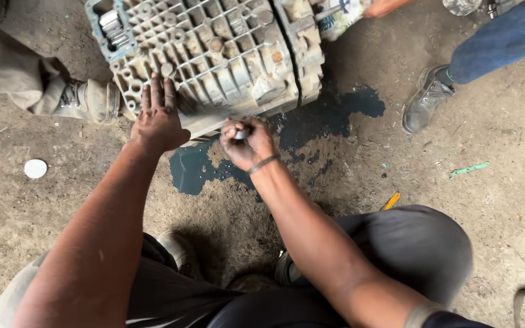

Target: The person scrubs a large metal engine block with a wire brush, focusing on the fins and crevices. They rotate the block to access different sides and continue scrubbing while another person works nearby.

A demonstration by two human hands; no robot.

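Both hands are working at a big grey metal casing [214, 54] that is lying on the dirt floor [505, 133]. I am pressing my left hand [156, 121] flat and open on its near edge. I am squeezing my right hand [247, 143] shut around a small metal tool [241, 134], right by the casing's bottom edge. Dark oil [329, 115] is pooling beside it. Someone's boot [423, 100] is standing nearby.

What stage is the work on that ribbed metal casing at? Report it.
Done: dark oil has already pooled on the dirt floor beside the ribbed metal casing. In hand: the left hand braces the casing while the right hand grips a small metal tool at its lower edge. Left: the casing looks closed, its halves joined.
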